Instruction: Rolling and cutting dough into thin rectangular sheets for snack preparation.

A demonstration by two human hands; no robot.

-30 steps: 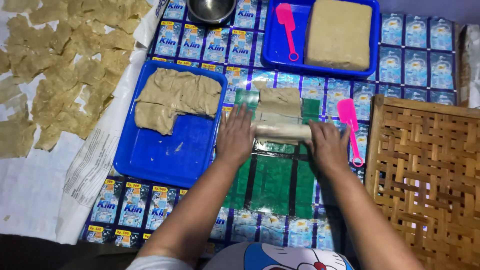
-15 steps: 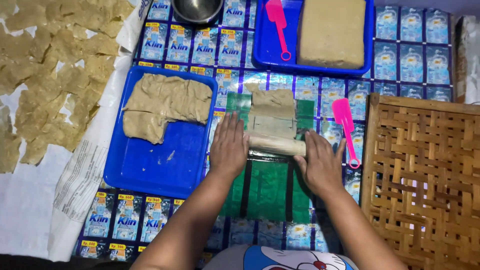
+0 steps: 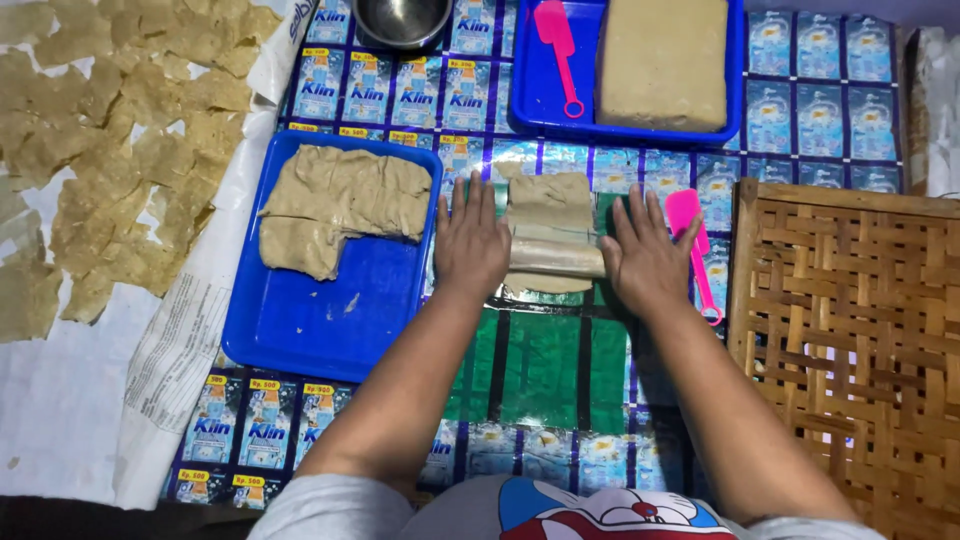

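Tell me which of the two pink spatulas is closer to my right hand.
The pink spatula lying on the mat beside your right hand, just left of the woven tray. The other spatula lies inside the far blue tray with the dough block.

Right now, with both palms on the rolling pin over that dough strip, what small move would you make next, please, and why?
Probably push the rolling pin a little further forward. The left hand and right hand press flat on its two ends, the dough strip ahead of it looks thicker and uneven, and only a thin edge shows behind it on the green sheet.
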